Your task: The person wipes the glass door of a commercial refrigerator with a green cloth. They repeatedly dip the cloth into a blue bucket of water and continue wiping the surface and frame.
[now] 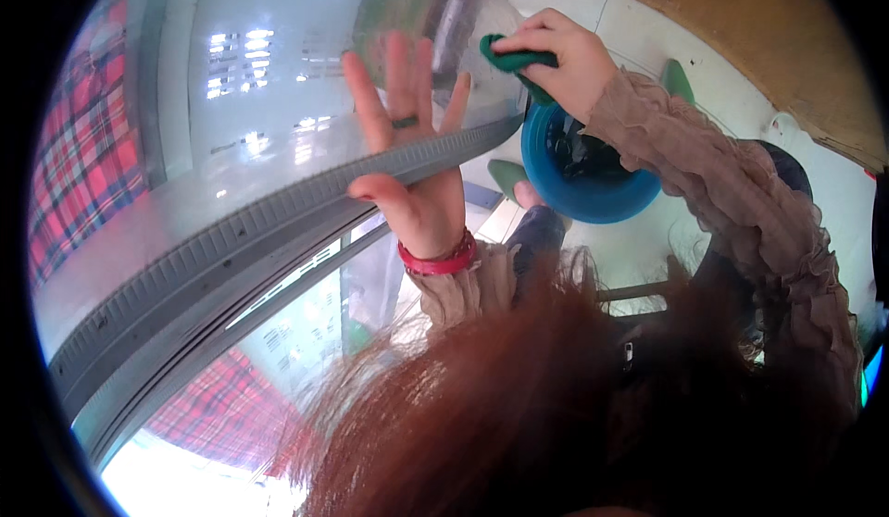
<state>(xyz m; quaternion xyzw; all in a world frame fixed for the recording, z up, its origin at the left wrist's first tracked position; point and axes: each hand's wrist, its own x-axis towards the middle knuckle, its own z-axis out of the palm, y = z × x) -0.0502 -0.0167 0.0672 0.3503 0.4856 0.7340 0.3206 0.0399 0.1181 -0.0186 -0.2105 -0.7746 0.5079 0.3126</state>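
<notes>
My left hand [430, 211] grips the grey ribbed edge strip [298, 201] of a clear glass or plastic panel [278, 114]. Its thumb lies over the strip on the near side, while its spread fingers show through the panel from the far side. A red bangle circles that wrist. Beyond the panel's right corner, my right hand [573, 59] pinches a folded green cloth [517, 59]. A blue bucket [555, 201] stands on the floor below that hand, with dark contents that I cannot make out clearly.
Green slippers [507, 178] show on the tiled floor [486, 215] around the bucket. A brown board [757, 24] borders the upper right. Red plaid fabric [90, 149] and a slotted pale surface appear in or through the panel. My hair [444, 406] covers much of the bottom.
</notes>
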